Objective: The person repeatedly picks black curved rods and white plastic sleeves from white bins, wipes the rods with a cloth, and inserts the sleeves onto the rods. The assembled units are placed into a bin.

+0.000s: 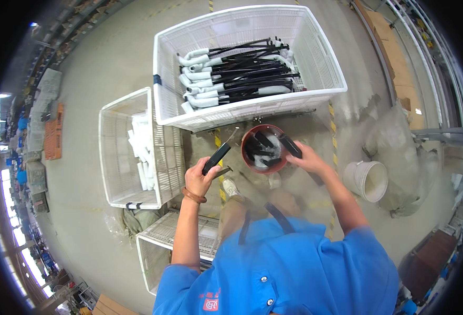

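The left hand point(199, 176) is gripping a black handle point(217, 159), which is slanting forward-right, left of the red bucket point(244, 158); the right hand point(309, 159), nearer, is gripping a second handle point(290, 146) at the bucket's right rim. Black pieces point(263, 139) are lying inside.

Held pieces point(218, 158): black, both. Tub point(243, 152): dull red; pieces inside point(263, 138) black, foam point(259, 161) whitish. Big crate point(311, 58): white lattice; rods point(258, 69) black, sleeves on them point(204, 101) white. Left crate point(166, 168) also white lattice, white tubes point(147, 176) in it. Floor point(84, 178) grey, tape point(333, 131) striped yellow/dark. Shirt point(315, 262) solid blue (bar a red-and-white patch point(210, 305)). Bracelet point(193, 196) brown. Bucket point(377, 181) off-white. Slatted crate point(53, 136), far left: orange.
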`<state>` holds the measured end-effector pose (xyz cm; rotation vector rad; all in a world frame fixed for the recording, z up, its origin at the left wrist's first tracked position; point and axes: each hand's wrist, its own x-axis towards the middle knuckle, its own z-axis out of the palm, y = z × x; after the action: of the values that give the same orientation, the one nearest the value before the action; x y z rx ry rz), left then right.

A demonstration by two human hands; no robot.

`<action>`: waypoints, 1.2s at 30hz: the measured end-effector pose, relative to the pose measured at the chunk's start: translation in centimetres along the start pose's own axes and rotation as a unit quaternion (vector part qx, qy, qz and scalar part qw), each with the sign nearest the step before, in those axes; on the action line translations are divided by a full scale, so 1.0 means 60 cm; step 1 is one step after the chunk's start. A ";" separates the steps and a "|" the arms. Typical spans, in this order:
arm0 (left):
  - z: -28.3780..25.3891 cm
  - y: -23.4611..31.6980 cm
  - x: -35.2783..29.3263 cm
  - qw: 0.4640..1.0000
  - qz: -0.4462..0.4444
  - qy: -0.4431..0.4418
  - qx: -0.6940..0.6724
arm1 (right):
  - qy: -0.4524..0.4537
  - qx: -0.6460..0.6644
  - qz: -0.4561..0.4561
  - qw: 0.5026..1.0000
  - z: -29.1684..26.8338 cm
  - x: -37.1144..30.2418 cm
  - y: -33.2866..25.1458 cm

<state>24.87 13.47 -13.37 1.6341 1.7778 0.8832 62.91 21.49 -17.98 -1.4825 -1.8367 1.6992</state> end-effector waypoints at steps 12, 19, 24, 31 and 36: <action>-0.118 0.239 -0.029 0.989 0.131 -0.050 0.037 | 0.153 -0.304 -0.429 0.837 -0.073 -0.023 -0.185; -0.093 0.278 -0.037 0.986 0.114 -0.071 0.103 | 0.083 -0.345 -0.479 0.803 -0.071 -0.030 -0.219; -0.058 0.301 -0.043 0.990 0.087 -0.018 0.113 | 0.038 -0.242 -0.492 0.836 -0.057 -0.043 -0.243; -0.034 0.328 -0.052 0.975 0.171 -0.051 0.133 | -0.409 0.015 -0.149 0.900 -0.124 -0.055 -0.266; -0.002 0.336 -0.056 0.951 0.206 -0.095 0.212 | -0.484 0.000 -0.079 0.872 -0.120 -0.069 -0.279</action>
<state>37.67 10.88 2.33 2.3418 1.5912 0.5011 61.70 25.81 0.17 -0.3874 -2.2487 2.5942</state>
